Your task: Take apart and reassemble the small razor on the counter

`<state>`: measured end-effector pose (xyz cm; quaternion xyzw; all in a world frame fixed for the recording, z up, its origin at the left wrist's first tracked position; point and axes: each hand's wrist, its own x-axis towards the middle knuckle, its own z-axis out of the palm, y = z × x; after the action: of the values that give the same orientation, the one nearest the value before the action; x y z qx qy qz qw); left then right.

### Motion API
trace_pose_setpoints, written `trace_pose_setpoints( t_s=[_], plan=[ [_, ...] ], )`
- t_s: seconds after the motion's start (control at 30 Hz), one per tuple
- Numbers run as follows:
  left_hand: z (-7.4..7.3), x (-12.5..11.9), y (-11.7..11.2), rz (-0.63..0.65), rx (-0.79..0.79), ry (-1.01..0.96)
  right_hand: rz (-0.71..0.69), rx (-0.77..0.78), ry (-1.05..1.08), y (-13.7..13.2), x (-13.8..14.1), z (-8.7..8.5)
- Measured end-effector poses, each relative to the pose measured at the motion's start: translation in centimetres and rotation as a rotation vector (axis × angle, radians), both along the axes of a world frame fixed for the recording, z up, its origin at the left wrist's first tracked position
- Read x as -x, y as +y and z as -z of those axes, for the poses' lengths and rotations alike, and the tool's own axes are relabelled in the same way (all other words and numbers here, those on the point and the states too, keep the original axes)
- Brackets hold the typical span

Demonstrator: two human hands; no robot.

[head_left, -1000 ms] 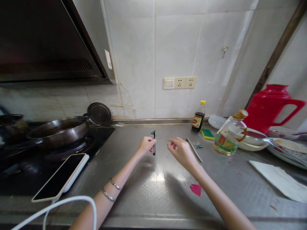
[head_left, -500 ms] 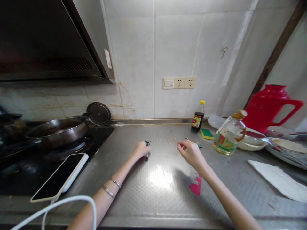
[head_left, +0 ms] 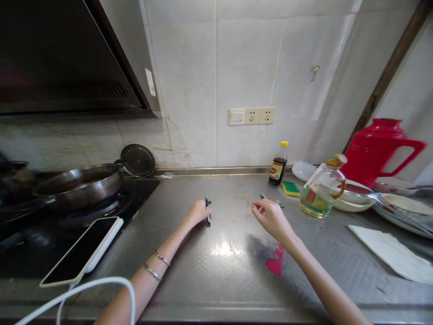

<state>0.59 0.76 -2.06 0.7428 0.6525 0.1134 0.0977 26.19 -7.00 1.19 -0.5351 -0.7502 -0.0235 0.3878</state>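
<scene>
My left hand point(head_left: 198, 212) is closed around a dark-handled razor point(head_left: 208, 220) near the middle of the steel counter, its green-edged head pointing toward the wall. Across from it, my right hand point(head_left: 271, 217) hovers low over the counter with thumb and fingertips pinched together. Whatever lies between those fingertips is too small to make out. Behind the right hand, a second razor point(head_left: 281, 205) shows a dark handle end and a greenish head; the hand covers its middle. A ragged pink patch point(head_left: 275, 265) marks the counter below my right wrist.
A phone point(head_left: 81, 250) with a white cable lies beside the stove at left, near a steel pan point(head_left: 81, 187). On the right stand a soy sauce bottle point(head_left: 278, 167), a sponge point(head_left: 291, 188), an oil jug point(head_left: 320, 194), a red thermos point(head_left: 375, 149), stacked dishes and a white napkin point(head_left: 389, 250).
The razor in my left hand has turned slightly. My right hand has shifted a little, and more of the second razor's handle end shows behind it.
</scene>
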Motion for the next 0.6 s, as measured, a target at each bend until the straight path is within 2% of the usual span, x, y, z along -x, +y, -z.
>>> trace_pose_setpoints(
  t_s=[0.33, 0.6],
  plan=[
    [-0.64, -0.05, -0.33, 0.014, -0.047, -0.011, 0.032, 0.025, -0.008, 0.11, -0.47, 0.15],
    [-0.62, -0.37, -0.07, -0.043, -0.029, -0.019, 0.021, 0.026, -0.008, 0.07, -0.51, 0.32]
  ],
)
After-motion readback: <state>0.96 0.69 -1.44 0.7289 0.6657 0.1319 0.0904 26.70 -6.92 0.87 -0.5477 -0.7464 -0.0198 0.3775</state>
